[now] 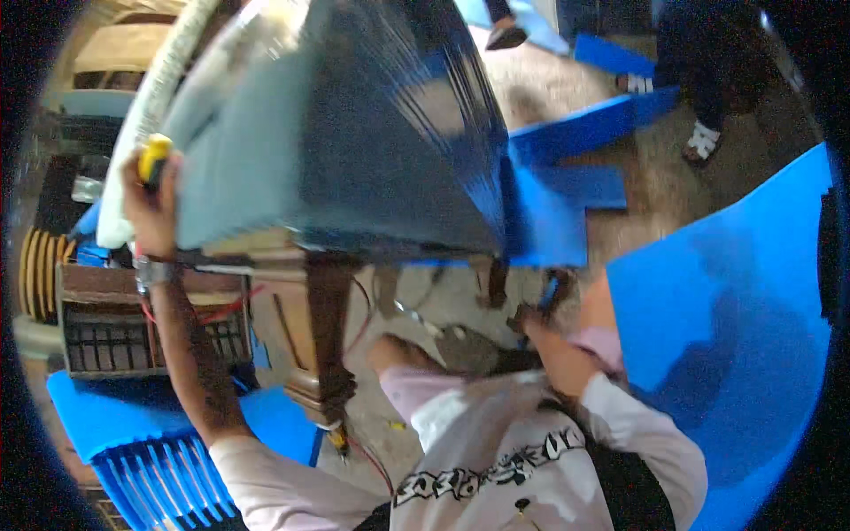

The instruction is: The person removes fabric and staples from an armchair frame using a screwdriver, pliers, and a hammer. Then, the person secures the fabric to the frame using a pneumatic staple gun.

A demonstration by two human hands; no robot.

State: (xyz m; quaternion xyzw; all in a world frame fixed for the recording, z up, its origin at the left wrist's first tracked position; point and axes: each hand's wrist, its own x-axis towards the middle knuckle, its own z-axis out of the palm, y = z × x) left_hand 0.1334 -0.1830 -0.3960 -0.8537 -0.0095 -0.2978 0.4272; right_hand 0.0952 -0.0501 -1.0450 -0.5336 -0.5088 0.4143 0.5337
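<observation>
pale workshop floor (562, 75) is strewn with blue sheets (726, 292), and a blue slatted chair (168, 465) is seen at the lower left; other people's feet are glimpsed at the upper right. most of the middle is filled by a large covered furniture piece (235, 155), grey-blue on one face and dark and glossy on another, by which a carved wooden leg (320, 341) is carried at the near corner.

for good handling, it is judged, the covered edge should be braced lightly, with the palm laid flat rather than dug in, so that the cover is not creased or snagged. the wrist should be held clear of the corner, and each tool pointed away from the covering.

by the left hand (152, 208), a yellow-and-black tool (157, 157) appears to be clasped, its yellow end raised above the curled fingers; the grey-blue face lies just to the right of that grip. the right hand (531, 320) is set low, beyond the dark face, near a blue-and-dark object (555, 290); whether that object is gripped cannot be told through the blur.
</observation>
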